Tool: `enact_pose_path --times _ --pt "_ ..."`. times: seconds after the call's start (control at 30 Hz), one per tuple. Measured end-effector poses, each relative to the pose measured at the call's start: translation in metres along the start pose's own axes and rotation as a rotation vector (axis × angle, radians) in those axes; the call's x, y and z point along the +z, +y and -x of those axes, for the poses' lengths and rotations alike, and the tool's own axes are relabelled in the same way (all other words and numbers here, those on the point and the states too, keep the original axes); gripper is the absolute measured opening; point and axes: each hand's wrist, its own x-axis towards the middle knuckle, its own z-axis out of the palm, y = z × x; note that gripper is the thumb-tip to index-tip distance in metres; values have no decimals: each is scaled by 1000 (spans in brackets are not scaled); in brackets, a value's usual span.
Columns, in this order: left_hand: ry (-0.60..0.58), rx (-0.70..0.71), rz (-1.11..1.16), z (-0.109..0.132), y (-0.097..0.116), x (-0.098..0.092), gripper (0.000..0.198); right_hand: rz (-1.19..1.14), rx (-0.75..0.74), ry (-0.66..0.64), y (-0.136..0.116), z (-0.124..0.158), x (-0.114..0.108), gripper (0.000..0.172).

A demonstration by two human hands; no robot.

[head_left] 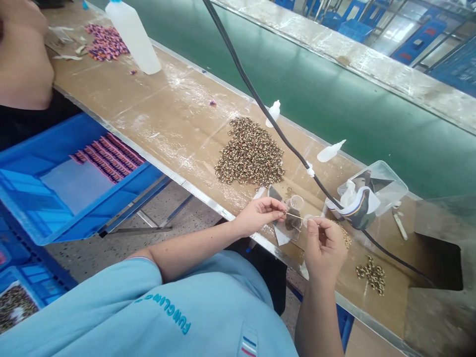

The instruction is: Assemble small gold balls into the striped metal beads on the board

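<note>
My left hand (262, 215) pinches a tiny part (285, 213) between thumb and fingertips; most of it is covered, so its kind is unclear. My right hand (326, 247) is closed on a thin pale stick (296, 216), whose tip reaches the part in the left fingers. Below and behind the stick lies a clear plate with a dark patch (293, 225), with a small clear cup (296, 202) beside it. A large heap of small gold-and-dark pieces (250, 153) rests beyond my left hand. A smaller group of similar pieces (372, 275) is to the right.
Two white squeeze bottles (273, 113) (330, 151) lie near the far edge. A black cable (253, 89) hangs across the bench (156, 114). At right is a clear tub (394, 181). A big bottle (136, 39), a blue crate (33, 198) and another person's arm (26, 59) are left.
</note>
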Motion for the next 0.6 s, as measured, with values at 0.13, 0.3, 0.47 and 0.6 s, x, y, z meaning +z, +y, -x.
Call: enact_pose_path --times 0.13,0.3,0.47,0.6 --pt "0 8 -18 0 -1 -1 32 19 -10 2 -2 -1 -1 24" --pt "-6 18 -30 -1 -2 -1 28 17 -31 -5 -2 -1 -1 21" --pt "-12 26 -54 -1 -4 -2 28 50 -60 -11 -3 -2 -1 23" --pt "-18 32 -72 0 -3 -2 28 79 -66 -26 -5 -2 -2 25"
